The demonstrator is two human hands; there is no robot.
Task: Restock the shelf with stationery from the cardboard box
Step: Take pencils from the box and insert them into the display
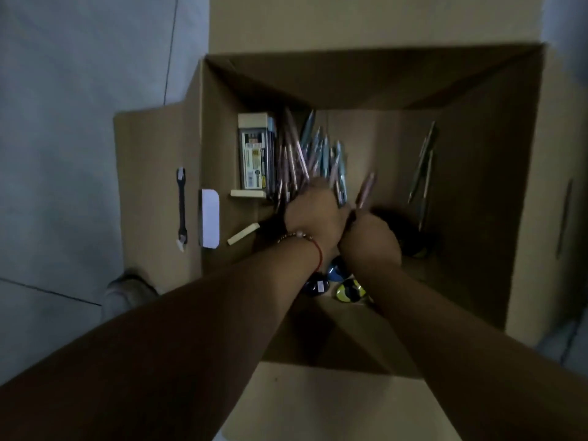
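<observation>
From the head camera, looking straight down, a large open brown cardboard box [477,186] stands on a pale grey tiled floor [79,90], its flaps folded outward. Both bare forearms reach down into it.

The left hand [313,214], with a red string and a beaded bracelet [305,241] at the wrist, is curled over the near end of a loose heap of pink and light blue pens [313,154] lying on the box bottom; how many it grips cannot be told. The right hand [370,237], touching the left, is closed round a single pink pen [366,189] that sticks up and away from the fist.

Against the left wall of the box lies a flat rectangular pack with a printed label [254,157], just beside the pen heap. Two small cream eraser-like blocks [243,233] lie near it. A few thin dark pens [423,167] lean at the right wall, well apart from the heap. Between the wrists, round glossy blue and yellow objects [346,286] show; what they are is unclear.

The scene is dim. A grey shoe [127,288] stands on the floor left of the box.
</observation>
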